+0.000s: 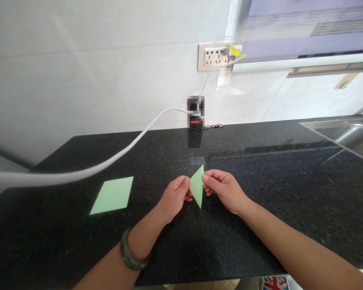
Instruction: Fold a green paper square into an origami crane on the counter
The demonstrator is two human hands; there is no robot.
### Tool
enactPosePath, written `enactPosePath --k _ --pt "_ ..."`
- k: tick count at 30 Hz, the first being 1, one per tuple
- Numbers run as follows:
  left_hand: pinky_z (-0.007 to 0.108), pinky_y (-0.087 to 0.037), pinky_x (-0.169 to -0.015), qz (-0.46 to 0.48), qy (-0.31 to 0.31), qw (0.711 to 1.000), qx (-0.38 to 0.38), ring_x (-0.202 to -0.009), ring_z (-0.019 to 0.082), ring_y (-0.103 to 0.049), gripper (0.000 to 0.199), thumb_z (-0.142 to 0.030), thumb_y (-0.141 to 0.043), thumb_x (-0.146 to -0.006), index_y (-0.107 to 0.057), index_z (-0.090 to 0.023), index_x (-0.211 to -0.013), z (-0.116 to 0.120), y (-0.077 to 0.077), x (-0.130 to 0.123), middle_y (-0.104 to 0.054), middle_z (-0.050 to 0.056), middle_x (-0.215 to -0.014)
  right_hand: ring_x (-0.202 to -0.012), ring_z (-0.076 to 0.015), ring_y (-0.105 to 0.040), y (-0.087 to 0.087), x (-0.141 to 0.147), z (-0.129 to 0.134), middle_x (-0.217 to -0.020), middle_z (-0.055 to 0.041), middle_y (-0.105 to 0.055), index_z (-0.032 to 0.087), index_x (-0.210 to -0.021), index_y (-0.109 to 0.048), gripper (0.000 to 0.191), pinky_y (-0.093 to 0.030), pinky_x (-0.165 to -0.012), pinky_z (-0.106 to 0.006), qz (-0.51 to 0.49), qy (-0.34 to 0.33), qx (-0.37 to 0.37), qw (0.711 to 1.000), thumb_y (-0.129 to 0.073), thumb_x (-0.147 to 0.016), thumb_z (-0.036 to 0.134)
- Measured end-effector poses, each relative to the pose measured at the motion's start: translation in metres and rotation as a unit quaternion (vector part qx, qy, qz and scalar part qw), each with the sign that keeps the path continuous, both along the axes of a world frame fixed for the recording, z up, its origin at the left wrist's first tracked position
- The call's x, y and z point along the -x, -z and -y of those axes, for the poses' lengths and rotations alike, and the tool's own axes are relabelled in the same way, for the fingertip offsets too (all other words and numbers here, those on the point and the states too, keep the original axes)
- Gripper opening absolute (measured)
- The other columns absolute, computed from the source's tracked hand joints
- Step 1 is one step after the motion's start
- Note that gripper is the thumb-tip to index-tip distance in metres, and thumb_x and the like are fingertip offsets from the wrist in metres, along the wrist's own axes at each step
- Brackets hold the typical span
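Between my hands is a folded piece of light green paper (197,186), shaped like a triangle and raised over the dark countertop. My left hand (177,196) pinches its left corner between thumb and fingers. On the other side, my right hand (223,187) grips the long, nearly upright edge, thumb in front and fingertips behind. Off to the left, a flat square sheet of green paper (113,195) lies on the counter, apart from both hands. A dark green bangle (130,253) circles my left wrist.
The speckled black countertop (269,177) runs along a white wall. A phone-like object, blurred out (196,112), leans there with a cord attached. A thick white cable (105,163) crosses the left side. Wall sockets (213,57) are above; a steel sink (353,139) is at right.
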State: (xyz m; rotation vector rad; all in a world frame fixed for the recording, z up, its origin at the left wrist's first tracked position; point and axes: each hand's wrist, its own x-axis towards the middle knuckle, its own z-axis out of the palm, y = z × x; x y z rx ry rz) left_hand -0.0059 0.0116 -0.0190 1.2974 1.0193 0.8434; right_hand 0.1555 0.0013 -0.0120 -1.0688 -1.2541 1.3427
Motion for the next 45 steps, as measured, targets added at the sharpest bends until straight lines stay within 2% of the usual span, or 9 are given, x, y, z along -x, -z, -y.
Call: enactPosePath --k 9,17,20,23,27,31,38,45 --pt "0.025 -0.043 -0.058 -0.067 -0.04 0.993 -0.085 -0.062 0.013 -0.051 0.032 -0.045 -0.04 -0.081 -0.054 -0.017 -0.073 -0.002 0.004 0.003 -0.053 0.001 -0.065 -0.061 -0.0137 -0.055 0.001 -0.004 -0.002 -0.071 -0.0024 -0.064 0.019 -0.083 -0.067 0.019 -0.044 -0.057 -0.026 0.125 0.029 -0.086 0.988 -0.052 -0.078 0.029" --pt "0.024 -0.036 -0.055 -0.13 -0.05 0.978 -0.155 -0.054 0.012 -0.047 0.033 -0.04 -0.043 -0.081 -0.053 -0.017 -0.06 -0.001 -0.007 0.003 -0.051 -0.001 -0.054 -0.061 -0.0131 -0.053 0.005 -0.002 -0.002 -0.069 -0.0011 -0.061 0.019 -0.086 -0.064 0.017 -0.043 -0.058 -0.026 0.186 0.065 -0.131 0.972 -0.051 -0.074 0.019" --pt "0.025 -0.037 -0.055 -0.092 -0.037 0.989 -0.113 -0.052 0.011 -0.047 0.033 -0.04 -0.046 -0.08 -0.055 -0.016 -0.059 -0.001 -0.008 0.003 -0.051 -0.001 -0.052 -0.062 -0.013 -0.054 0.004 -0.002 -0.003 -0.069 -0.0011 -0.06 0.018 -0.083 -0.061 0.014 -0.044 -0.058 -0.025 0.148 0.041 -0.109 0.982 -0.054 -0.071 0.018" --pt "0.026 -0.043 -0.057 0.002 -0.013 1.0 -0.009 -0.053 0.011 -0.051 0.031 -0.041 -0.051 -0.077 -0.059 -0.013 -0.065 -0.001 -0.006 0.002 -0.054 0.001 -0.056 -0.062 -0.0134 -0.054 0.005 -0.001 -0.003 -0.068 -0.0006 -0.06 0.018 -0.078 -0.06 0.009 -0.044 -0.058 -0.026 0.113 -0.001 -0.086 0.99 -0.056 -0.07 0.018" --pt "0.029 -0.046 -0.062 0.075 0.031 0.993 0.083 -0.058 0.012 -0.056 0.03 -0.04 -0.056 -0.074 -0.062 -0.011 -0.075 0.002 -0.003 0.0 -0.06 0.004 -0.063 -0.063 -0.0138 -0.055 0.011 0.002 -0.002 -0.07 -0.0006 -0.061 0.018 -0.079 -0.06 0.013 -0.044 -0.059 -0.026 0.125 -0.004 -0.091 0.988 -0.06 -0.066 0.016" --pt "0.03 -0.047 -0.065 0.095 0.059 0.987 0.112 -0.061 0.013 -0.058 0.033 -0.042 -0.053 -0.076 -0.062 -0.011 -0.076 0.003 -0.004 -0.002 -0.061 0.005 -0.065 -0.066 -0.0143 -0.056 0.013 0.003 0.001 -0.073 -0.0009 -0.062 0.018 -0.083 -0.06 0.014 -0.044 -0.06 -0.026 0.152 -0.011 -0.115 0.982 -0.057 -0.07 0.014" --pt "0.025 -0.045 -0.055 0.066 0.028 0.986 0.153 -0.053 0.011 -0.057 0.036 -0.046 -0.053 -0.074 -0.058 -0.011 -0.069 0.003 -0.005 -0.003 -0.061 0.004 -0.06 -0.063 -0.0135 -0.054 0.006 0.0 0.002 -0.069 -0.0004 -0.061 0.02 -0.074 -0.061 0.018 -0.041 -0.061 -0.026 0.263 0.014 -0.22 0.939 -0.049 -0.07 0.007" --pt "0.024 -0.045 -0.054 0.065 0.033 0.984 0.163 -0.052 0.011 -0.057 0.036 -0.045 -0.057 -0.072 -0.059 -0.01 -0.069 0.003 -0.005 -0.002 -0.061 0.005 -0.059 -0.062 -0.0132 -0.053 0.004 -0.001 0.002 -0.068 0.0002 -0.06 0.019 -0.074 -0.06 0.017 -0.039 -0.058 -0.025 0.292 0.008 -0.216 0.932 -0.054 -0.065 0.007"
